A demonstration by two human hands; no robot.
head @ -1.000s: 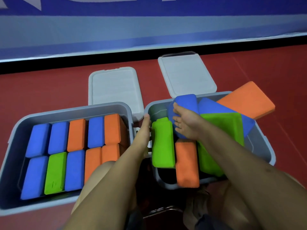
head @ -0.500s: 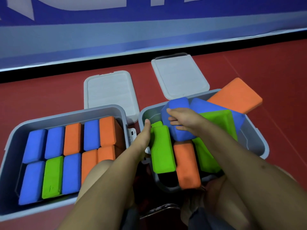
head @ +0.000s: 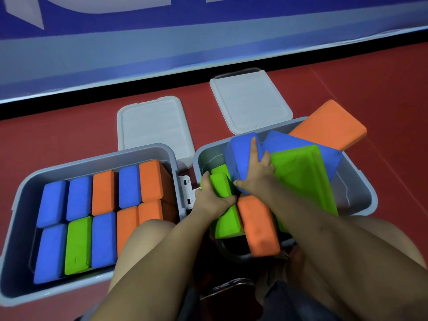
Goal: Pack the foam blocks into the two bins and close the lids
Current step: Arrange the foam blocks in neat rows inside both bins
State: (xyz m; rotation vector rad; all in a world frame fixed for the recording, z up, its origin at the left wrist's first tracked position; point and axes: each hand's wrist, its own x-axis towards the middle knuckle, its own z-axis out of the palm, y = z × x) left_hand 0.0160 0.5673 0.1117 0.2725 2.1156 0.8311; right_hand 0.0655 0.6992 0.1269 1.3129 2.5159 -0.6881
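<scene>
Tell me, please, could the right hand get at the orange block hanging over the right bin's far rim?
Probably yes: the orange block lies on top, uncovered, but the right hand is holding a blue block.

Red floor (head: 69, 140) carries 2 grey bins (head: 20, 205) (head: 361, 195) and 2 lids (head: 155, 126) (head: 250, 100).

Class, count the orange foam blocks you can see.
6. Four stand in the left bin. One lies in the right bin; one overhangs its far rim. Others may be hidden underneath.
</scene>
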